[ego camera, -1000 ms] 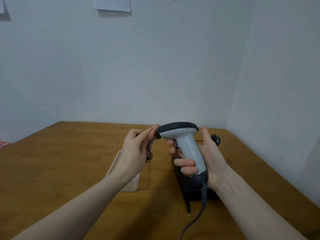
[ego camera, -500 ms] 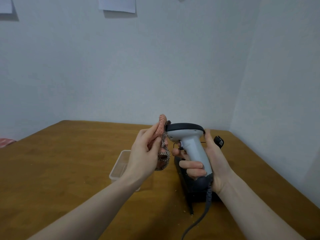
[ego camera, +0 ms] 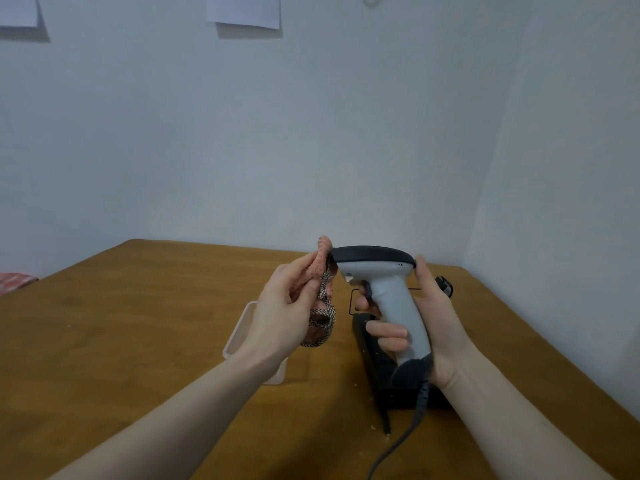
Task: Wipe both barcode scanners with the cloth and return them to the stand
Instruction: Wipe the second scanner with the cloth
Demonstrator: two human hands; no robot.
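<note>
stand (ego camera: 377, 362) mostly hidden behind right hand (ego camera: 440, 317) and scanner (ego camera: 388, 299); cable (ego camera: 398, 445) cut off at bottom edge.

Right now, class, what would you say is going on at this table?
A person is cleaning a grey barcode scanner. The right hand grips its handle and holds it upright above a black stand on the wooden table. The left hand presses a bunched checked cloth against the scanner's front end. A clear plastic tub sits behind the left wrist.
</note>
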